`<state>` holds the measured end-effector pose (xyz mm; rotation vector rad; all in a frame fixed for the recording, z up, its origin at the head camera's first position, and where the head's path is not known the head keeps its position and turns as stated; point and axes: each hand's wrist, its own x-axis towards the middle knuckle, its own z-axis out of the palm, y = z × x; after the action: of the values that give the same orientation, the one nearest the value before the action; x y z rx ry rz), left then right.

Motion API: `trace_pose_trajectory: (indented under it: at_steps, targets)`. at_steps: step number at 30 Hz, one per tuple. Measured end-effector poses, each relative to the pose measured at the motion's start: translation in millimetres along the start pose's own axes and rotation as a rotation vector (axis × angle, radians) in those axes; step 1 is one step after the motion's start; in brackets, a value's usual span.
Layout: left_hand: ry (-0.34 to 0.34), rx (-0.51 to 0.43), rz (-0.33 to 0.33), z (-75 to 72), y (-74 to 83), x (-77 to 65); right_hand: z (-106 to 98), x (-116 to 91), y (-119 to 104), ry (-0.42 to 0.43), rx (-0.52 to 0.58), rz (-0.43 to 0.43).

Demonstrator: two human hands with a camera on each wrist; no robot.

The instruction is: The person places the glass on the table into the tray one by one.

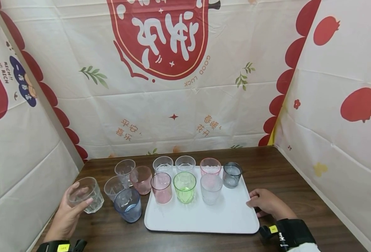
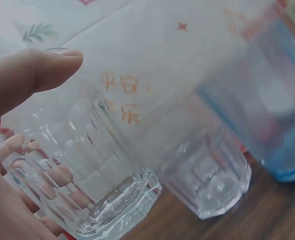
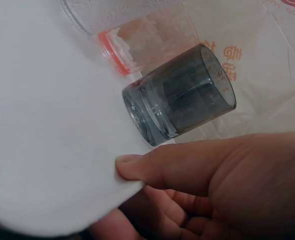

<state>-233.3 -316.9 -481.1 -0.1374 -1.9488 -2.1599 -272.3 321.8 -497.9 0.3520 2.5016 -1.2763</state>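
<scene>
My left hand [image 1: 68, 213] grips a clear faceted drinking glass [image 1: 89, 196], tilted a little, left of the other glasses; in the left wrist view fingers and thumb wrap round this glass [image 2: 87, 175]. My right hand [image 1: 268, 203] pinches the right edge of a white tray [image 1: 179, 220], thumb on top and fingers beneath, as the right wrist view shows. On the tray stand several glasses, among them a green glass [image 1: 184, 187], a pink glass [image 1: 161, 189], a frosted clear glass [image 1: 211, 189] and a grey glass [image 1: 232, 175].
Left of the tray, a blue glass [image 1: 128, 206], a rose glass [image 1: 141, 180] and two clear glasses stand close together on the brown wooden table [image 1: 110, 238]. Printed cloth walls [image 1: 179, 115] enclose the table at the back and both sides.
</scene>
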Motion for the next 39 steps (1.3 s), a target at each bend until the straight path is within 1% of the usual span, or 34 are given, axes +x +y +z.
trace_pose_trajectory:
  at_steps: [7, 15, 20, 24, 28, 32, 39]
  targets:
    - [-0.049, 0.019, 0.033, 13.8, 15.3, -1.7, 0, 2, 2, 0.001, 0.002, 0.002]
    - [-0.123, 0.040, 0.069, 28.4, 31.1, -6.3, 0, 3, 2, -0.003, 0.003, 0.001]
    - [-0.176, 0.047, 0.091, 43.9, 41.5, -10.3, -1, 3, 2, -0.003, -0.001, 0.003]
    - [-0.202, 0.075, 0.085, 59.6, 50.2, -12.8, 0, 3, 2, -0.001, -0.001, 0.008]
    - [-0.238, 0.095, 0.080, 73.6, 55.4, -14.5, 0, 1, 2, -0.006, 0.004, 0.008]
    - [-0.269, 0.104, 0.070, 86.0, 57.1, -13.7, 0, 0, 2, -0.006, 0.006, 0.006]
    - [-0.291, 0.159, 0.012, 109.1, 57.5, -10.9, 0, 1, 3, -0.004, 0.004, -0.002]
